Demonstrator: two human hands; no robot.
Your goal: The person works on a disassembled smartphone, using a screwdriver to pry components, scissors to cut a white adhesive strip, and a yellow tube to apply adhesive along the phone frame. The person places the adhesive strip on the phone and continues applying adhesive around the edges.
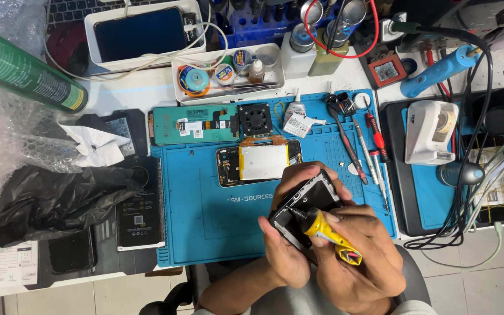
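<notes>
A: Nearest us, our left hand (284, 248) is clenched round the edges of the black, opened smartphone body (304, 207), held tilted just above the blue silicone repair mat (205, 224). Our right hand (360, 251) grips the yellow squeeze tube with its dark nozzle (322, 228), tip touching the phone's frame.

B: We judge the phone light, stiff and fragile; holding it by its rim looks safest. The tube is soft and yields to pressure.

A: Beyond, on the mat, lies a second opened phone with a pale rectangular battery (259, 163). Right of it lie slim metal tweezers and screwdrivers (363, 146), near our working space. Farther back, a white tray of small jars (228, 73) stands on the worktop (123, 93).
</notes>
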